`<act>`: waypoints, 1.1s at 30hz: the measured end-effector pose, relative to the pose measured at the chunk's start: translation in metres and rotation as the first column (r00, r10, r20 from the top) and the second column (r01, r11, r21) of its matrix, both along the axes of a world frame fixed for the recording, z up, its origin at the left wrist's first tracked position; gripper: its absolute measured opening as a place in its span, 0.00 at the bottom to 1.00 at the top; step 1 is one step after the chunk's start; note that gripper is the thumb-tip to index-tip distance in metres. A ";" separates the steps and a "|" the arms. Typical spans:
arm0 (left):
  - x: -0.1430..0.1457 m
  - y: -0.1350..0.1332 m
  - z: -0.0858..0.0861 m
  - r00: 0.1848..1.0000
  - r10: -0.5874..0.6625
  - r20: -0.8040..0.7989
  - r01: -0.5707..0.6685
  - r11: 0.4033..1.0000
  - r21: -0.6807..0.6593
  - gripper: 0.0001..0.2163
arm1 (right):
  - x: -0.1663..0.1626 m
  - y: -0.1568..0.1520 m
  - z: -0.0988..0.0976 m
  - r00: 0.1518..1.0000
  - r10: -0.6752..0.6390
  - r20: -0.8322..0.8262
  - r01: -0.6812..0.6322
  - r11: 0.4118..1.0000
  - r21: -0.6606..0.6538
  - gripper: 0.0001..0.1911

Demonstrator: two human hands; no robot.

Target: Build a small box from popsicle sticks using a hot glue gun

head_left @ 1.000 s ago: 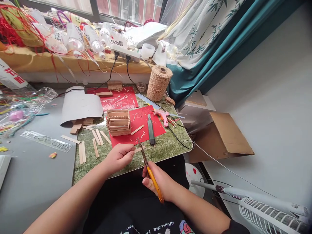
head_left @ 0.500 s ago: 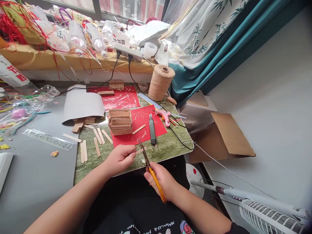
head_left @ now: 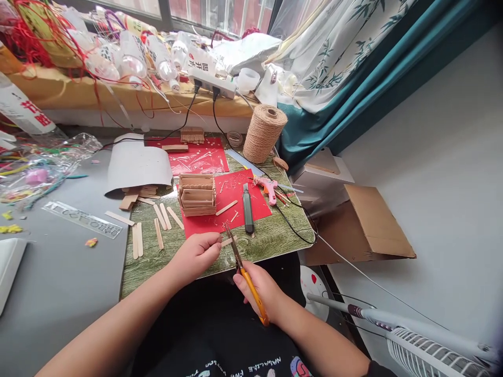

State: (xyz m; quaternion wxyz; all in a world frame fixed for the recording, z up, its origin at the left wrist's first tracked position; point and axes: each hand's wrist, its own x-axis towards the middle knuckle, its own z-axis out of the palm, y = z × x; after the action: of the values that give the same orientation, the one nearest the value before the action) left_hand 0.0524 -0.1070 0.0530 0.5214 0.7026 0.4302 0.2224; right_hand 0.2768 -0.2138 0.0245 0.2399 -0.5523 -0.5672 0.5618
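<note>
My left hand (head_left: 195, 256) pinches a short wooden craft stick (head_left: 228, 241) over the near edge of the green mat (head_left: 271, 238). My right hand (head_left: 261, 293) grips orange-handled scissors (head_left: 245, 275), whose thin blades point up and meet the free end of the stick. Just beyond lie a red paper sheet (head_left: 257, 201), a small box built of wooden sticks (head_left: 197, 194), a dark utility knife (head_left: 247, 208) and a pink glue gun (head_left: 266, 187).
Loose wooden sticks (head_left: 157, 226) lie left of the box. A twine spool (head_left: 264, 133), a power strip (head_left: 212, 82) and plastic bottles (head_left: 129, 57) crowd the windowsill side. A cardboard box (head_left: 361, 225) stands to the right, a fan grille (head_left: 440, 356) at lower right.
The view has drifted slightly, so everything sits a little further right. Both hands stay at the mat's edge, with the scissors still at the stick.
</note>
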 end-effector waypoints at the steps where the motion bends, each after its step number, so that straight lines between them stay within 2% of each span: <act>1: 0.000 -0.003 -0.002 1.000 0.011 -0.007 -0.011 0.999 -0.030 0.16 | 0.000 -0.002 -0.002 1.000 0.004 -0.015 -0.004 0.999 -0.038 0.23; 6: -0.005 -0.014 -0.019 0.998 0.009 -0.066 -0.019 0.987 -0.160 0.14 | -0.001 -0.015 -0.022 0.995 -0.023 -0.097 0.001 0.976 -0.219 0.27; 12: -0.002 -0.009 -0.025 0.985 -0.019 -0.169 -0.012 0.984 -0.176 0.12 | -0.005 -0.013 -0.043 0.988 -0.047 -0.147 -0.006 0.941 -0.338 0.27; 16: 0.001 -0.003 -0.020 0.967 -0.048 -0.250 0.008 0.987 -0.160 0.13 | -0.005 -0.012 -0.048 0.993 -0.034 -0.116 -0.007 0.945 -0.328 0.25; 26: 0.003 0.001 -0.009 0.916 -0.135 -0.378 0.043 0.969 -0.243 0.16 | -0.005 -0.018 -0.061 0.997 -0.026 -0.074 0.004 0.957 -0.289 0.23; 33: 0.004 0.002 -0.012 0.909 -0.133 -0.394 0.022 0.961 -0.274 0.18 | -0.007 -0.012 -0.060 0.999 -0.032 -0.038 0.017 0.939 -0.344 0.20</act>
State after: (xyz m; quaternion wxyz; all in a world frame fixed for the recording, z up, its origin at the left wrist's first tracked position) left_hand 0.0566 -0.1048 0.0413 0.5170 0.6745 0.5270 -0.0098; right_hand 0.2699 -0.2257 -0.0356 0.1591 -0.5807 -0.4481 0.6609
